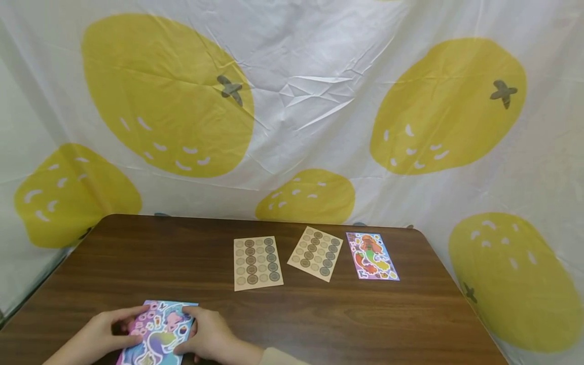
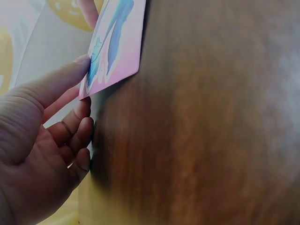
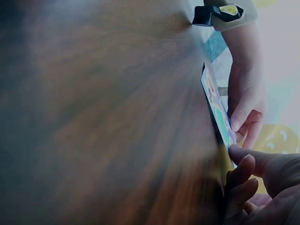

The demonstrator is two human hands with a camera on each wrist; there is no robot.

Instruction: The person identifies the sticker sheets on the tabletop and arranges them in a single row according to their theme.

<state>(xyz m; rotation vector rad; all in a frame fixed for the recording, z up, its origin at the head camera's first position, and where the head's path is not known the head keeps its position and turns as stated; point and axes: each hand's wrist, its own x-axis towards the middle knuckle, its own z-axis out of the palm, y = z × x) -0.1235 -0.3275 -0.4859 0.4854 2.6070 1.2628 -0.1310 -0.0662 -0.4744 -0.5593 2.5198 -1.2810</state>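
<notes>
A pink, purple and blue sticker sheet (image 1: 160, 324) with a mermaid design is between both hands at the table's near left. My left hand (image 1: 102, 332) grips its left edge, thumb on the printed face and fingers behind. Along the opposite edge, my right hand (image 1: 211, 334) holds it the same way. In the left wrist view, the sheet's pink corner (image 2: 126, 58) sits close over the tabletop, and the left hand's (image 2: 35, 126) lower fingers curl below it. The right wrist view shows the sheet (image 3: 216, 103) nearly edge-on. Whether it is one sheet or a stack, I cannot tell.
Two tan sheets of round stickers, one straight (image 1: 254, 263) and one turned (image 1: 316, 253), lie mid-table toward the back. Right of them is another bright mermaid sticker sheet (image 1: 371, 256). Behind the brown wooden table (image 1: 347, 319) hangs a white cloth (image 1: 310, 137) with yellow fruit.
</notes>
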